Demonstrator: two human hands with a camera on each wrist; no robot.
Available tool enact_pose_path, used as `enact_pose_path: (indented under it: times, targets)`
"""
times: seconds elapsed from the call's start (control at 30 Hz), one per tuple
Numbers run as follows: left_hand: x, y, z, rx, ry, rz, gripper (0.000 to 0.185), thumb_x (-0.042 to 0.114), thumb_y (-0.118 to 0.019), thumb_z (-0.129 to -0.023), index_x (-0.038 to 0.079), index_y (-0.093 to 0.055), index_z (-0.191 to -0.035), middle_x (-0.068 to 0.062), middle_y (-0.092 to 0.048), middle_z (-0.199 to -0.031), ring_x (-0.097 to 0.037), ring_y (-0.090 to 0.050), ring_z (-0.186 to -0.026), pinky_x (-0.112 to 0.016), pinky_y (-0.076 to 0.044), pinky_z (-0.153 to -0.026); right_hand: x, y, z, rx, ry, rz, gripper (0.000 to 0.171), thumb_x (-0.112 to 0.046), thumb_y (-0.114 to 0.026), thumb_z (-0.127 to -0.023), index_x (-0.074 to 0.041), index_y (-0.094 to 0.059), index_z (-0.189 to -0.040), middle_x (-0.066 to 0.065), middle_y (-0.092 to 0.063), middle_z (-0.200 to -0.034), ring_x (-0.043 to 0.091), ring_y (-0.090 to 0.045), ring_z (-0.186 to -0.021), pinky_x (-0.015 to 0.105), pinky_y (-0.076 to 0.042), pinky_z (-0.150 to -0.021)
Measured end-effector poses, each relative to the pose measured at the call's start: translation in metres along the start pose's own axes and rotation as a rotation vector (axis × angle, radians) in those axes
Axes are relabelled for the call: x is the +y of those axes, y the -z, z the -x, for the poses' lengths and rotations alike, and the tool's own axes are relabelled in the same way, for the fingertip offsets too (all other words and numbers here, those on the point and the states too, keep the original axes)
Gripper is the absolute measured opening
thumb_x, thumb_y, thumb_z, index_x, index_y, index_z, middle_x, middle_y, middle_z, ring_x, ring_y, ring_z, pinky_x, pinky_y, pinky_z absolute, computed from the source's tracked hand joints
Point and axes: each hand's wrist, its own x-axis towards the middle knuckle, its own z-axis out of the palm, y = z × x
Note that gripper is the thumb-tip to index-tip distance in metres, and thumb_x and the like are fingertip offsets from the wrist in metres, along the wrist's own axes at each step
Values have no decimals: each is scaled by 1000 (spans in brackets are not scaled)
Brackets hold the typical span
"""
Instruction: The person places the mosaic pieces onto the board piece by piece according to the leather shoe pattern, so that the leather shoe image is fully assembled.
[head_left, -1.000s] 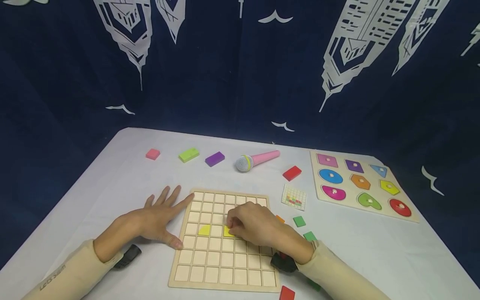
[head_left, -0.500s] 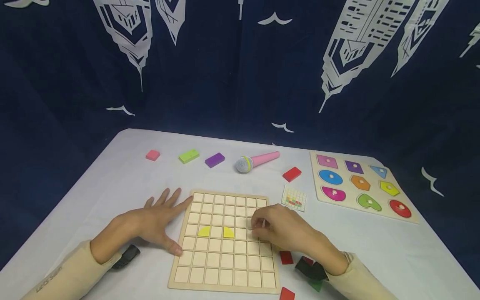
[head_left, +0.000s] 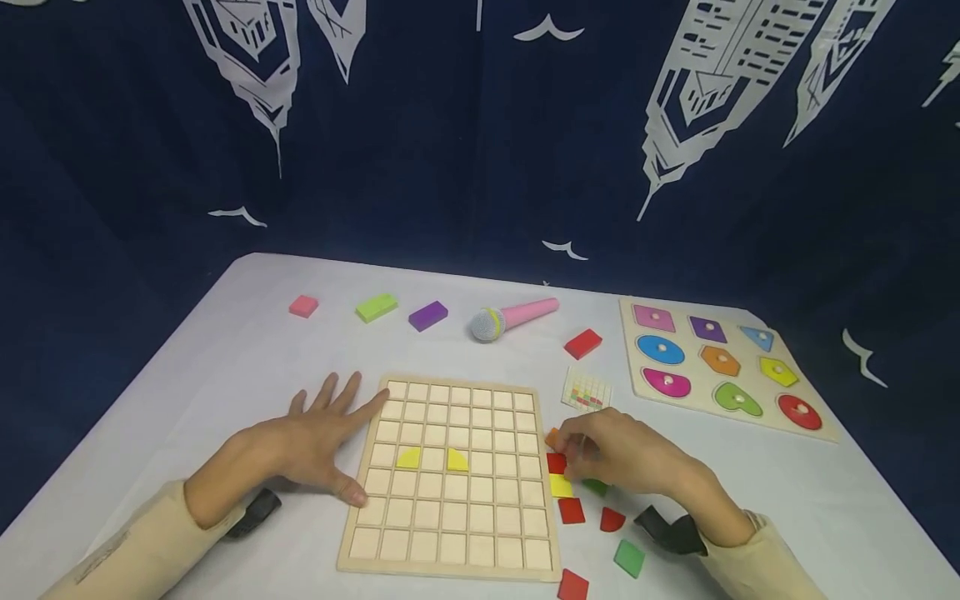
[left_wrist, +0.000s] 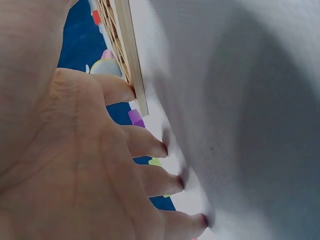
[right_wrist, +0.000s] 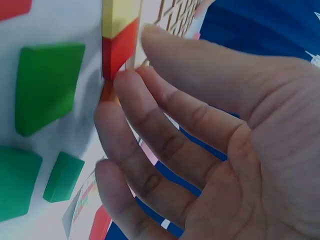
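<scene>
White table (head_left: 225, 367) is carrying a lot: wooden grid board (head_left: 450, 479) sitting dead center, shape puzzle board (head_left: 720, 367) lying out at 2 o'clock, pink toy microphone (head_left: 513, 318) at 12. Pink block (head_left: 303, 306), green block (head_left: 377, 307) and purple block (head_left: 428, 316) are lining up toward 11, loose colored tiles (head_left: 592, 517) scattering around 4.

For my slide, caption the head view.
Left hand steadies the grid board; right hand reaches loose tiles beside it.
</scene>
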Motion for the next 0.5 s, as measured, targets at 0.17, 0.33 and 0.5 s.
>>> enact_pose_path:
  times: [0.17, 0.33, 0.5]
  targets:
    - [0, -1, 1, 1, 5, -17, 131, 69, -81, -61, 20, -13, -162, -27, 3, -165, -52, 8, -150, -77, -3, -110, 0, -1, 1, -66, -65, -4, 19, -24, -84, -80, -24, -66, -86, -13, -59, -73, 7, -55, -70, 25, -47, -62]
    - [0, -2, -1, 0, 17, -24, 131, 68, -81, -61, 21, -12, -162, -26, 3, -165, -51, 7, -150, -76, -3, -111, -5, -7, 1, -80, -129, -15, 23, -28, -87, -77, -23, -65, -84, -12, -60, -70, 8, -56, -64, 26, -47, -59]
    - [-1, -2, -1, 2, 18, -18, 132, 68, -81, -60, 21, -12, -162, -26, 4, -165, -51, 8, -150, -76, -2, -110, -12, -12, 2, -34, -152, 19, 27, -27, -89, -73, -23, -64, -79, -12, -57, -69, 9, -53, -63, 25, -45, -58]
